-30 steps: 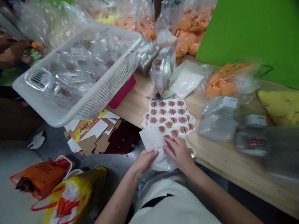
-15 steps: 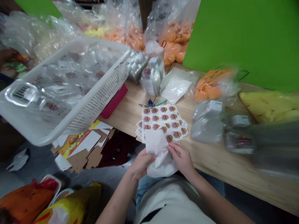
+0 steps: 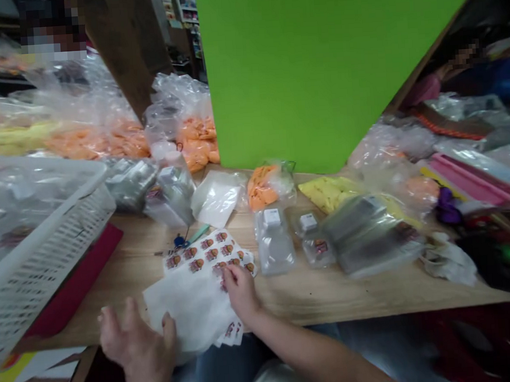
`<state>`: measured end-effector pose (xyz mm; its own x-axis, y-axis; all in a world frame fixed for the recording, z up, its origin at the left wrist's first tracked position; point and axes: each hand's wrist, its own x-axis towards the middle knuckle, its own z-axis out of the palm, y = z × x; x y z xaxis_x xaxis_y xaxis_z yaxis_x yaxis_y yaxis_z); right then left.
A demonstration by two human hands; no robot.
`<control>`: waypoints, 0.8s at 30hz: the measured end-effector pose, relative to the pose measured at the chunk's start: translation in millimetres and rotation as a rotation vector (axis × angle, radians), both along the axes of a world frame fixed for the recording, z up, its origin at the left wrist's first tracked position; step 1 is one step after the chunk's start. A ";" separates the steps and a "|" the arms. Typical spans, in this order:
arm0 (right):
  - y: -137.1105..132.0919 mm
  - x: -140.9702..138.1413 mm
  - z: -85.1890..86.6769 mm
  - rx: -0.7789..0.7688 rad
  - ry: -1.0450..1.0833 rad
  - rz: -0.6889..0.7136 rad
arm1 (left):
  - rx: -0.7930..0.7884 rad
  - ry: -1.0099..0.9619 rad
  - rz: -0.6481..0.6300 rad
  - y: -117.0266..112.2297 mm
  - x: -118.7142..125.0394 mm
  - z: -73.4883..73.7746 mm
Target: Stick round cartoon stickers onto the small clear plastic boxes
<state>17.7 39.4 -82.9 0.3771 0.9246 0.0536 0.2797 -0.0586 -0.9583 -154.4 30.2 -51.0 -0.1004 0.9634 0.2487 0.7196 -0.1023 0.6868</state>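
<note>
A blank white paper (image 3: 191, 310) lies over the table's front edge, partly covering sheets of burger stickers (image 3: 211, 248). My left hand (image 3: 138, 342) is at the paper's left side, fingers spread and thumb close to the sheet, gripping nothing. Over the right side of the sticker sheets, my right hand (image 3: 243, 292) is closed in a pinch. Its fingertips meet the stickers beside the paper's upper right corner; what they pinch is hidden. Behind the sheets are a small blue item with keys (image 3: 180, 241) and a mint-green tool (image 3: 198, 233).
A white plastic basket (image 3: 75, 225) of clear containers stands at left above a dark pink box (image 3: 91, 276). Clear packs (image 3: 276, 250), a bag of orange items (image 3: 263, 187) and a yellow bag (image 3: 328, 192) lie to the right. A green panel (image 3: 295, 73) rises behind.
My view has swung right. The white paper, held by both hands before, now lies flat over the sticker sheets. My left hand has let go and opened; my right is at the stickers.
</note>
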 end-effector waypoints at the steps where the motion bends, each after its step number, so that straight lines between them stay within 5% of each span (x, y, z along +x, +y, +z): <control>1: 1.4 -0.5 3.2 0.005 -0.005 -0.006 | 0.004 0.064 -0.082 1.9 1.6 -5.4; 5: -6.5 7.4 29.0 0.137 -0.055 -0.024 | -0.073 0.123 -0.308 7.5 14.3 -10.0; 11: -53.9 42.8 58.8 0.416 -0.633 0.292 | -0.712 -0.803 -0.149 -9.6 63.3 33.8; 14: -78.2 59.8 73.7 0.471 -0.678 0.301 | -0.853 -1.036 -0.085 -25.4 88.3 54.5; 17: -91.3 77.5 96.7 0.336 -0.467 0.214 | -0.837 -0.956 -0.128 -35.7 103.8 68.4; 21: -91.2 105.5 123.3 0.039 -0.100 0.264 | -0.808 -0.774 -0.405 -44.1 120.3 80.9; 24: -88.8 130.5 130.7 0.074 -0.061 0.227 | -0.651 -0.635 -0.508 -46.6 136.1 80.4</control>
<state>148.2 -49.3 47.8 0.1542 0.9780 0.1404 0.3355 0.0818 -0.9385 -18.3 -16.4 29.4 0.4238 0.8579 -0.2906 0.1818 0.2338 0.9551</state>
